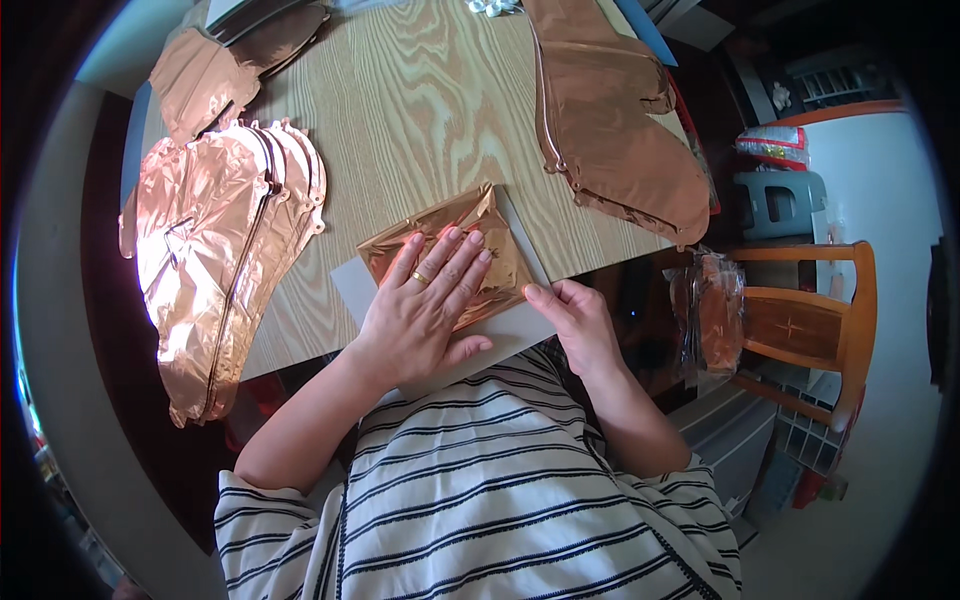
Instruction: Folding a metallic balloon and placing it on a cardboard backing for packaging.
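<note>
A: Folded rose-gold foil balloon (450,255), flat on a pale card sleeve (350,285) at the table (420,110) near edge. Left hand (425,300) pressed on top, fingers (455,262) spread and flat, clamped on nothing.

B: Right hand (580,322) at three o'clock of the foil, fingers curled together, pinching the sleeve's edge.

A: Best done, probably, with even palm pressure from the centre outward to squeeze air out; corners kept square to the sleeve.

B: Stack of unfolded foil balloons (220,250) at nine o'clock, more foil shapes (610,120) at one o'clock, well apart.
</note>
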A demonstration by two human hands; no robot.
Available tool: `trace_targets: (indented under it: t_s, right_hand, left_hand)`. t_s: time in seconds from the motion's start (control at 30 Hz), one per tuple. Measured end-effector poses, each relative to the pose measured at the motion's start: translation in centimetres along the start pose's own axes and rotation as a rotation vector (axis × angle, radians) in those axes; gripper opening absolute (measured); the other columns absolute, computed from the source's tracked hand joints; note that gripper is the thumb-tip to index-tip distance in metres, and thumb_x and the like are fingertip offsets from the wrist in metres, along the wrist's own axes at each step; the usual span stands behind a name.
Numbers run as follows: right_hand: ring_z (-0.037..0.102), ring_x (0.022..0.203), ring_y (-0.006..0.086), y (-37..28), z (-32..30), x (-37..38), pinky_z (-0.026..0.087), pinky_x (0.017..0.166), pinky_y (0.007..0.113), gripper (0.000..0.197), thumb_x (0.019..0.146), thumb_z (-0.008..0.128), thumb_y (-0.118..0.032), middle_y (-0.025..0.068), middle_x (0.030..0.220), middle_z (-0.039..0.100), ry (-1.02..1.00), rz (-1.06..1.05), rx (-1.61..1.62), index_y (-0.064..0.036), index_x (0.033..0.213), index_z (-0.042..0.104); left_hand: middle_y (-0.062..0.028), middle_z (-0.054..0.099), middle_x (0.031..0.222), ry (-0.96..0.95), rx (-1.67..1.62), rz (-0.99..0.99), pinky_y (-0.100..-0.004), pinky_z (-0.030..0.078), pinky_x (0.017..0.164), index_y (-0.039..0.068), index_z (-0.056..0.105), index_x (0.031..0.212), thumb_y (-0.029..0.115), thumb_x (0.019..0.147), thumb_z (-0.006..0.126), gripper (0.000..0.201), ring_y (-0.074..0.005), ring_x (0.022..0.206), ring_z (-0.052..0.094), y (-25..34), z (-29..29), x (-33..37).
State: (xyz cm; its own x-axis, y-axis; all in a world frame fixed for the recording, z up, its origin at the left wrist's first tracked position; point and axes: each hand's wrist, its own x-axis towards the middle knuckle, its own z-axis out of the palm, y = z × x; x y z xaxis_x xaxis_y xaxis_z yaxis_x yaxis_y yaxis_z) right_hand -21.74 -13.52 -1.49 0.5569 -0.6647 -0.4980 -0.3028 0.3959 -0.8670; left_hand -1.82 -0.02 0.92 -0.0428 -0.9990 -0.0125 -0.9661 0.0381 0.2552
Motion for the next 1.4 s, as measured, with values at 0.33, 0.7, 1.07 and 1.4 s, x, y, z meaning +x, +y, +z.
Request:
trace_targets:
  t_s: [0.33,0.7,1.07,1.4]
  right_hand:
    - [0.042,0.060,0.0016,0.2,1.6,-0.3,0.033,0.051,0.023,0.037,0.091,0.078,-0.033,-0.0063,0.064,0.053,0.076,-0.067,0.002,-0.0019,0.075,0.066]
    - [0.040,0.061,0.0016,0.3,1.3,-0.4,0.033,0.050,0.024,0.036,0.092,0.076,-0.023,-0.0065,0.062,0.052,0.099,-0.101,-0.069,-0.0028,0.069,0.058]
    - [0.045,0.064,0.0011,0.2,2.3,-0.9,0.038,0.054,0.023,0.032,0.094,0.075,-0.024,-0.0055,0.067,0.057,0.147,-0.095,0.059,-0.0006,0.076,0.062]
    - [0.050,0.065,0.0028,1.2,2.1,-1.4,0.043,0.058,0.025,0.020,0.093,0.074,-0.017,-0.0028,0.069,0.063,0.155,-0.165,-0.033,0.0015,0.087,0.069]
  left_hand:
    - [-0.0165,0.030,0.164,0.027,0.033,0.009,-0.0532,0.010,0.125,0.002,0.031,0.157,0.069,0.096,0.038,0.091,-0.0340,0.154,0.022,0.6,0.3,-0.4]
    - [-0.0187,0.029,0.164,0.047,-0.067,-0.013,-0.0520,0.011,0.124,0.003,0.033,0.157,0.068,0.097,0.040,0.089,-0.0370,0.154,0.022,0.7,-0.2,-0.4]
    - [-0.0200,0.025,0.165,0.028,-0.091,-0.022,-0.0519,0.010,0.124,0.006,0.034,0.157,0.068,0.097,0.041,0.087,-0.0377,0.154,0.019,0.6,-0.3,-0.4]
    - [-0.0110,0.061,0.107,0.293,-0.094,-0.349,-0.0446,0.046,0.089,0.004,0.061,0.106,0.050,0.072,0.082,0.060,-0.0296,0.104,0.060,0.5,-3.0,5.3]
